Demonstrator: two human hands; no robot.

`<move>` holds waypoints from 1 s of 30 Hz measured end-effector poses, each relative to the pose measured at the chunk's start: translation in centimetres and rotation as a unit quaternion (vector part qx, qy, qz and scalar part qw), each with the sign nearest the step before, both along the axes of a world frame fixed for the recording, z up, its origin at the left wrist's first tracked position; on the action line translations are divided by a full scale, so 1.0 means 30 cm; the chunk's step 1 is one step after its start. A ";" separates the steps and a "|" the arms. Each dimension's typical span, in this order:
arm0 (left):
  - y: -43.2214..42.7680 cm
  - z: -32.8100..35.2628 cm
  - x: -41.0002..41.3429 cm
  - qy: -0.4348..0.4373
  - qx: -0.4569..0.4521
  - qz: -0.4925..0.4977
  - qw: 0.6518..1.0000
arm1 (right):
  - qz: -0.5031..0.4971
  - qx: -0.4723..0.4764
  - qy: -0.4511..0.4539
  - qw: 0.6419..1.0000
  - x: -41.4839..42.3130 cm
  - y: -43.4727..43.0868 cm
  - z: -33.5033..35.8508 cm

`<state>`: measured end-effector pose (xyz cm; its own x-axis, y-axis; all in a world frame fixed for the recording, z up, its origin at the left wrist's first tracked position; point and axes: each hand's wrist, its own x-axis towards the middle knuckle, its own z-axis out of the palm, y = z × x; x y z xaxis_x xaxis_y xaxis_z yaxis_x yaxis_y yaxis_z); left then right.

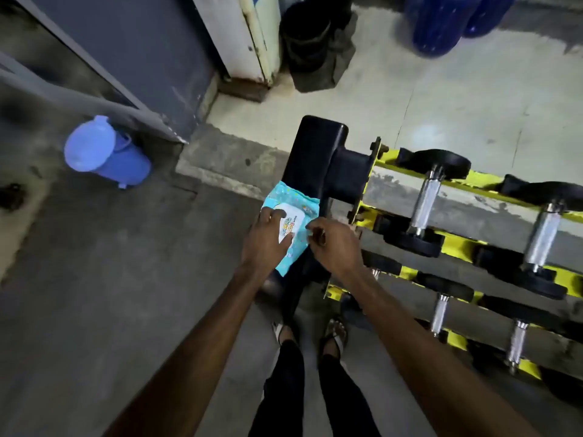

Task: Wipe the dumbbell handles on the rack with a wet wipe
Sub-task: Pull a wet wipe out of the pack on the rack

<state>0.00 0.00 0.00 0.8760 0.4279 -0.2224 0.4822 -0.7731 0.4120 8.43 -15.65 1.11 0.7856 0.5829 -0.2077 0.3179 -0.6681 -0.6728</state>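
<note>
Beneath left grip (268, 238), pressing flat, steadying wipe pack (291, 225); right grip (331, 244) pinching flap edge, extracting wipe for dumbbell handles (424, 205).

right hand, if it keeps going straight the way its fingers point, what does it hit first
The right hand points left toward the wipes pack, whose near edge its fingertips already seem to reach. So the pack comes first, with the left hand resting on it just beyond. Depth is hard to judge from this one view.
</note>
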 end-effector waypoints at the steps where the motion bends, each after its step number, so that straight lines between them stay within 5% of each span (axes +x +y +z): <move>1: 0.005 -0.026 0.008 0.008 0.002 -0.002 1.000 | 0.004 -0.009 -0.003 1.000 0.004 0.012 -0.029; 17: -0.001 -0.040 0.029 -0.045 0.019 0.016 0.999 | -0.047 -0.066 -0.043 0.996 0.003 0.096 -0.108; 30: 0.079 -0.034 -0.032 -0.129 -0.060 0.097 0.985 | -0.017 0.005 -0.074 0.997 -0.038 0.174 -0.103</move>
<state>-0.96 2.37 -1.01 0.8148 0.5765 -0.0617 0.4824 -0.6149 0.6239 7.30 -10.45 -1.99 0.8271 0.5560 -0.0826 0.3908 -0.6744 -0.6264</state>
